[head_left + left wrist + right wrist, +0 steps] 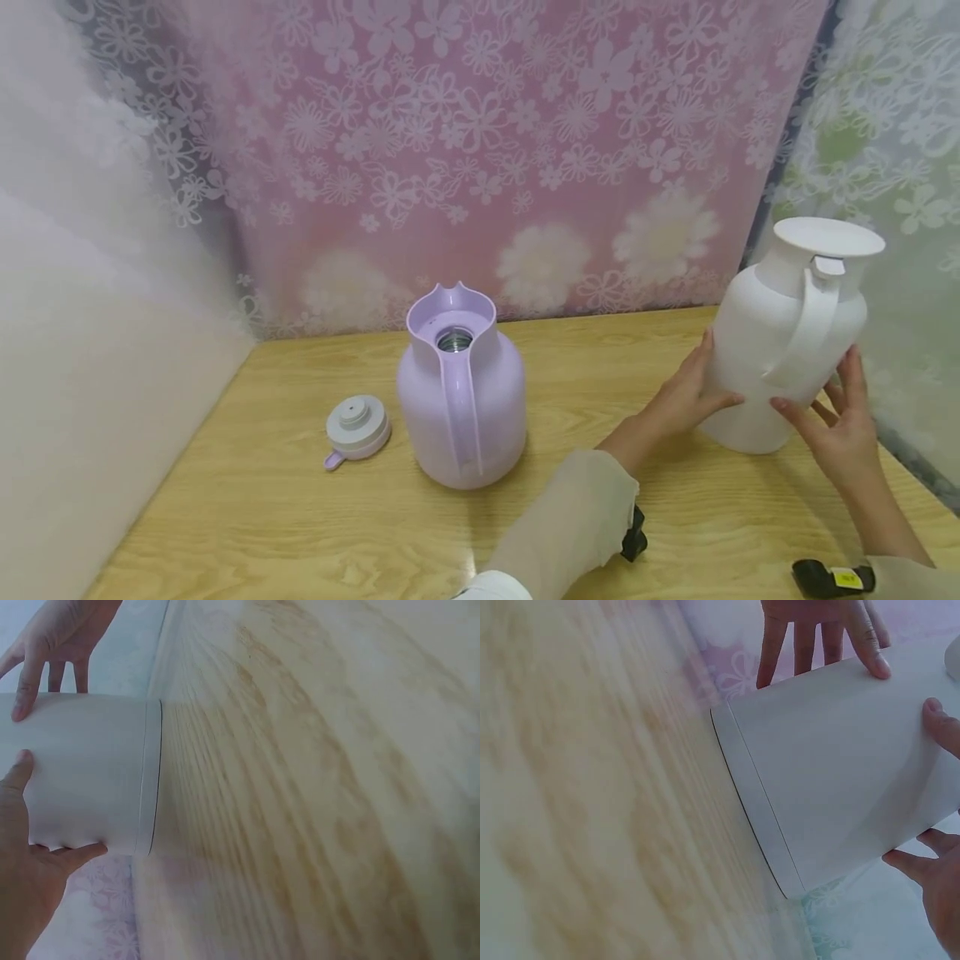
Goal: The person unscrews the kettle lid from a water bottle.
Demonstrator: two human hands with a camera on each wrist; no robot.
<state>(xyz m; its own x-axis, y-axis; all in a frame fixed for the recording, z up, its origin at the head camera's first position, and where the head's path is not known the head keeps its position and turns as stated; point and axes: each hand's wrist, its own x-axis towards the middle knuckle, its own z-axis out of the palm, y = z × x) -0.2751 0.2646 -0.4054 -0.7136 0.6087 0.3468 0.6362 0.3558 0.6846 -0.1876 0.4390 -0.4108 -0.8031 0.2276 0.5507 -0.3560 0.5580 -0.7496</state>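
A white thermos jug [780,350], with a flat round lid and a handle facing me, stands at the right of the table. My left hand [693,392] holds its left side, thumb across the front. On the other side my right hand [843,425] grips it, thumb at the front and fingers spread along the side. In both wrist views, the white jug's base [152,776] is down at the tabletop. A lilac thermos jug [495,408] stands upright in the middle, its mouth uncovered. Left of it lies a grey and lilac stopper [358,427] with a small tab.
The wood-grain table [262,517] runs back to a pink flowered panel [487,167]. A pale wall [112,292] borders it on the left. At the right, close behind the white jug, is a greenish flowered panel [900,333].
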